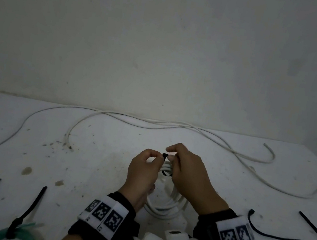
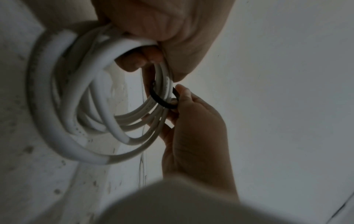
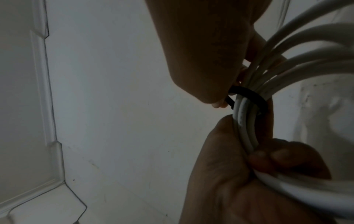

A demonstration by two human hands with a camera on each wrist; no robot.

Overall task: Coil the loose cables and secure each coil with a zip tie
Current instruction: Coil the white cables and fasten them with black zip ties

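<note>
Our right hand (image 1: 188,175) clamps the white coil (image 1: 162,206); beside it, our left hand (image 1: 143,169) pinches the black zip tie (image 1: 165,156). Loosening either grip could spring the loops apart.

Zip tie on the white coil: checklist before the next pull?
1. Right hand grips the coil: ok.
2. Left hand pinches the zip tie: ok.
3. Tie band wraps the bundled strands: ok.
4. Every strand is inside the loop: cannot tell.
5. Tail is threaded through the tie's head: cannot tell; fingers cover it.
6. Loop is snug on the bundle: not ok; slack shows in the left wrist view.
</note>
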